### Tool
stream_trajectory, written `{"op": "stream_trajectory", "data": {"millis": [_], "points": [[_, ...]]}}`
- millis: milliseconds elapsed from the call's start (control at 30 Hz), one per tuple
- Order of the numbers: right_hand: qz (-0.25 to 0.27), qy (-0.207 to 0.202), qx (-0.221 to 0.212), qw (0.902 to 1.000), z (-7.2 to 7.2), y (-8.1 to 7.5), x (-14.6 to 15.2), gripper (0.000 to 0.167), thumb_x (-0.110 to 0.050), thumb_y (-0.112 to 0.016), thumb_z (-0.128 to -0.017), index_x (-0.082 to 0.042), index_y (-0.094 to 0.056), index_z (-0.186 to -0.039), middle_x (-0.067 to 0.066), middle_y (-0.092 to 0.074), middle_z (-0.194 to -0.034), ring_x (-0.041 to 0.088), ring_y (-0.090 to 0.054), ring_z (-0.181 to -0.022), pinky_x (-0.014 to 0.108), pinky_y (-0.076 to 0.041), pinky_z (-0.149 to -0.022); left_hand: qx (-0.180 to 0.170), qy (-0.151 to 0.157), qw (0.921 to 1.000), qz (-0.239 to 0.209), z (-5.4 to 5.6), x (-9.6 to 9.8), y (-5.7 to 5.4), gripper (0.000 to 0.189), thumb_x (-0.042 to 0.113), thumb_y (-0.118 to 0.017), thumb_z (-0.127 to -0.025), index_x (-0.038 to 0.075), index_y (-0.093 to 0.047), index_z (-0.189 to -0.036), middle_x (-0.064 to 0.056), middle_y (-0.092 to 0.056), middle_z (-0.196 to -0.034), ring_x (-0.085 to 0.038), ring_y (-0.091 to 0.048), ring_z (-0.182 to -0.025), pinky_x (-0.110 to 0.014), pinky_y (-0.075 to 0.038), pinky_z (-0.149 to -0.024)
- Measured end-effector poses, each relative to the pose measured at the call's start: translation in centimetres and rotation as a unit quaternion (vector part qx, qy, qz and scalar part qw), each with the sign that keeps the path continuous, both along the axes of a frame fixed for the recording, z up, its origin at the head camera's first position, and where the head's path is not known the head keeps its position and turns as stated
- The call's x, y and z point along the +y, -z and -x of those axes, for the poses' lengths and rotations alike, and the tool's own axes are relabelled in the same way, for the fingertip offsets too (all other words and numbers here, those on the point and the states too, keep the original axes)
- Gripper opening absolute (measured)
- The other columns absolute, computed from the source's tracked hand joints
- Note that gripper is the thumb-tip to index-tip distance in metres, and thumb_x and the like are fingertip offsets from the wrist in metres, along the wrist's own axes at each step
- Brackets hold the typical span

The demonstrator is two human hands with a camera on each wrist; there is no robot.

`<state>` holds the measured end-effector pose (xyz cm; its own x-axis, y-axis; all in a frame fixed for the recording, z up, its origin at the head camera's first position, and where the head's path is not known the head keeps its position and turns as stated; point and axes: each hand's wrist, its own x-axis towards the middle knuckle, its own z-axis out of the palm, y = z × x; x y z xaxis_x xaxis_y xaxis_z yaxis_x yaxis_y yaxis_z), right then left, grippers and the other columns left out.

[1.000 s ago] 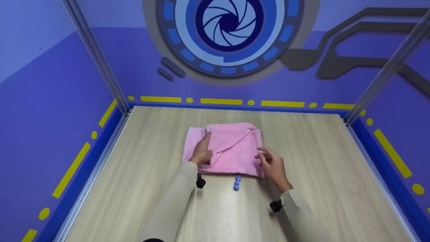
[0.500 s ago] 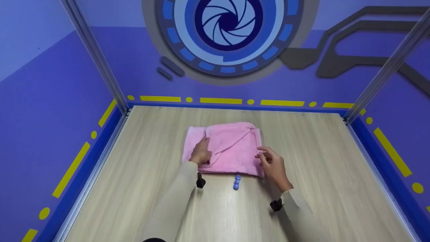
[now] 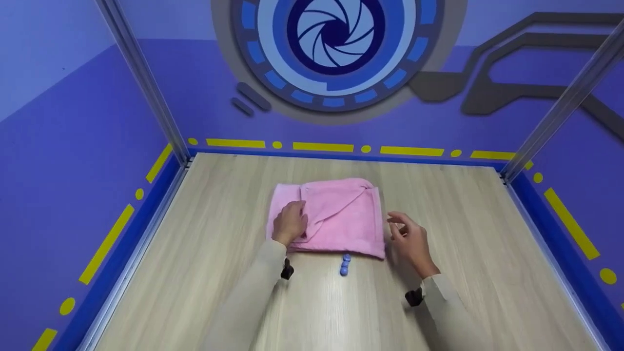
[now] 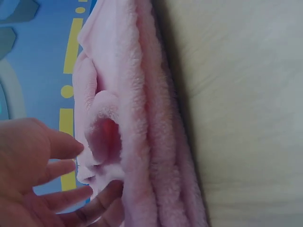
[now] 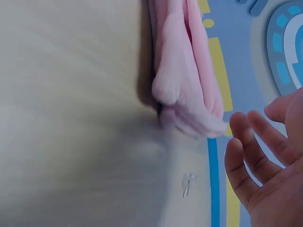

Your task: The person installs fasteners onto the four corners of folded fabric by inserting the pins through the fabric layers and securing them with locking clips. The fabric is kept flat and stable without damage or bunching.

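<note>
A pink fleecy towel [image 3: 353,226] lies folded in layers on the table, a diagonal fold crossing its top. My left hand [image 3: 290,222] is over its left part, at the edge of the upper layer. In the left wrist view the fingers of that hand [image 4: 42,177] are spread and loosely bent, fingertips right at the towel [image 4: 139,113], beside a curled-up loop in the cloth. Just off the towel's right edge is my right hand [image 3: 410,240], holding nothing. Its fingers are loosely bent and apart from the towel's end [image 5: 182,80] in the right wrist view.
A small blue piece of joined rounded lumps [image 3: 344,265] lies just in front of the towel. The wood-grain table [image 3: 224,195] is bordered by blue printed walls [image 3: 161,87] with metal corner posts [image 3: 146,83]. A small clear scrap [image 5: 188,182] shows beyond the towel's end.
My right hand has moved right, away from the towel's edge. My left hand has drawn back slightly from the upper layer's far corner, its fingers more bent. The towel looks nearly the same.
</note>
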<state>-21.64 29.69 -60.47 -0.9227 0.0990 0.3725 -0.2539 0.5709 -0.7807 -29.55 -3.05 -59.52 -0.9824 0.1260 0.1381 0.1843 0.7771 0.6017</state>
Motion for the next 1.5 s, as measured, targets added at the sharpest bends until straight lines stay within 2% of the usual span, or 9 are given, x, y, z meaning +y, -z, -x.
{"op": "stream_trajectory", "data": {"millis": [133,267,400,600,733,933,1167,1367,1500], "points": [[-0.022,0.006,-0.008,0.9997,-0.1,0.4,0.9,0.027,-0.004,-0.067,-0.097,-0.008,-0.071,-0.124,0.011,-0.074,-0.113,0.021,-0.068,-0.068,0.021,-0.055,-0.059,0.077,0.037,0.9962,-0.017,-0.6,-0.1,0.4,0.041,0.010,-0.068,-0.094,0.004,-0.066,-0.134,-0.018,-0.064,-0.135,-0.039,-0.064,-0.120,-0.052,-0.053,-0.099],[-0.053,0.015,0.005,0.9984,0.0,0.7,1.6,0.028,-0.002,-0.071,-0.094,-0.005,-0.071,-0.122,0.012,-0.072,-0.113,0.013,-0.062,-0.067,0.020,-0.052,-0.060,0.159,0.074,0.9844,-0.015,-1.0,-0.1,0.7,0.043,0.006,-0.068,-0.092,0.001,-0.064,-0.135,-0.025,-0.063,-0.134,-0.046,-0.065,-0.111,-0.054,-0.054,-0.096],[-0.089,0.026,0.000,0.9957,0.0,0.9,2.1,0.029,-0.004,-0.072,-0.093,-0.005,-0.071,-0.123,0.011,-0.071,-0.113,0.012,-0.058,-0.064,0.023,-0.049,-0.060,0.198,0.089,0.9760,-0.019,-1.5,-0.2,0.8,0.044,0.003,-0.069,-0.090,0.002,-0.065,-0.134,-0.025,-0.063,-0.134,-0.044,-0.067,-0.107,-0.053,-0.055,-0.094],[-0.141,0.032,-0.028,0.9891,0.2,1.0,2.7,0.033,-0.004,-0.072,-0.092,-0.009,-0.070,-0.125,0.013,-0.068,-0.112,0.018,-0.058,-0.073,0.036,-0.049,-0.065,0.213,0.103,0.9706,-0.044,-2.2,-0.4,0.9,0.045,0.001,-0.071,-0.089,0.002,-0.065,-0.134,-0.025,-0.063,-0.135,-0.044,-0.067,-0.110,-0.053,-0.054,-0.096],[-0.149,0.014,-0.051,0.9874,0.2,1.1,2.7,0.033,-0.002,-0.071,-0.092,-0.007,-0.070,-0.124,0.016,-0.067,-0.112,0.024,-0.061,-0.078,0.041,-0.050,-0.068,0.216,0.105,0.9694,-0.048,-2.5,-0.5,0.8,0.044,-0.001,-0.070,-0.089,0.001,-0.066,-0.133,-0.026,-0.063,-0.135,-0.044,-0.065,-0.113,-0.053,-0.053,-0.098],[-0.150,-0.001,-0.092,0.9844,0.1,1.6,2.7,0.032,-0.006,-0.072,-0.095,-0.006,-0.069,-0.127,0.018,-0.065,-0.117,0.033,-0.066,-0.099,0.053,-0.054,-0.083,0.214,0.105,0.9701,-0.044,-2.8,-0.8,0.9,0.041,-0.003,-0.070,-0.089,0.000,-0.067,-0.130,-0.027,-0.063,-0.134,-0.045,-0.066,-0.113,-0.054,-0.054,-0.098],[-0.170,0.017,-0.108,0.9793,0.1,2.1,3.1,0.029,-0.010,-0.070,-0.098,-0.004,-0.069,-0.126,0.017,-0.064,-0.117,0.035,-0.065,-0.106,0.056,-0.053,-0.087,0.207,0.099,0.9726,-0.037,-3.2,-1.0,1.1,0.040,-0.003,-0.070,-0.089,0.001,-0.068,-0.128,-0.025,-0.062,-0.135,-0.044,-0.067,-0.112,-0.052,-0.054,-0.099],[-0.204,0.029,-0.129,0.9701,0.1,2.2,3.5,0.031,-0.011,-0.068,-0.099,-0.006,-0.068,-0.129,0.017,-0.062,-0.120,0.036,-0.065,-0.108,0.057,-0.054,-0.088,0.213,0.096,0.9716,-0.037,-3.3,-1.1,1.3,0.037,-0.004,-0.071,-0.088,0.000,-0.069,-0.125,-0.027,-0.063,-0.134,-0.044,-0.066,-0.113,-0.053,-0.053,-0.099],[-0.219,0.027,-0.128,0.9668,0.2,2.4,3.8,0.033,-0.012,-0.067,-0.099,-0.007,-0.067,-0.132,0.017,-0.061,-0.120,0.036,-0.065,-0.106,0.059,-0.055,-0.084,0.216,0.096,0.9707,-0.044,-3.5,-1.2,1.4,0.037,-0.004,-0.071,-0.088,0.000,-0.069,-0.124,-0.026,-0.063,-0.134,-0.044,-0.067,-0.111,-0.052,-0.054,-0.097]]}}
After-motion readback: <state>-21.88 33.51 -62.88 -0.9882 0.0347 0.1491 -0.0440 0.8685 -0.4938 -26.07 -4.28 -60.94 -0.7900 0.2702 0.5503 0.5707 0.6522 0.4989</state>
